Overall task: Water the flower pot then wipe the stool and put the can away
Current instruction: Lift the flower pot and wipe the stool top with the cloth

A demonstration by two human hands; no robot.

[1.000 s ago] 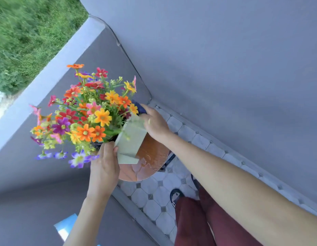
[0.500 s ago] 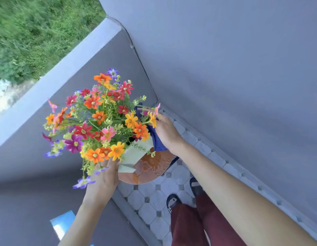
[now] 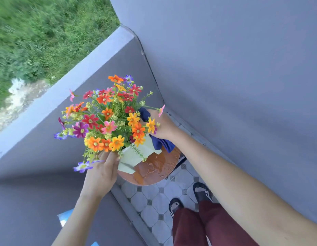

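Rising on two sides of the round stool [image 3: 154, 173], the grey walls [image 3: 234, 68] meet in a corner just behind it, and a low parapet [image 3: 68, 77] runs off from that corner with blurred grass [image 3: 38, 32] beyond. Below the stool lies a floor of pale octagonal tiles [image 3: 154, 201], where the person's two sandalled feet [image 3: 175, 205] and dark red trousers [image 3: 207, 228] stand near the stool's front edge.

The stool's orange-brown seat shines wet — water sheets across the bare half nearest the feet. On the other half of the seat is the flower pot [image 3: 134, 157], a pale angular pot, tilted, its corner overhanging the seat's edge. From it spreads a wide bunch of flowers [image 3: 108, 119] in orange, red, pink, yellow and purple, which hides most of the pot and the far part of the stool.

The left hand [image 3: 100, 174] sits at the pot's outer side, just off the stool's edge, fingers pressed flat against the pot wall under the blooms — supporting it rather than wrapped round it. The right hand [image 3: 163, 125] is above the stool's wall-side edge, closed around a dark blue cloth [image 3: 161, 142] that hangs from the fist down onto the seat beside the pot. A small light-blue object [image 3: 65, 217] shows well below the stool by the left forearm; what it is cannot be told.
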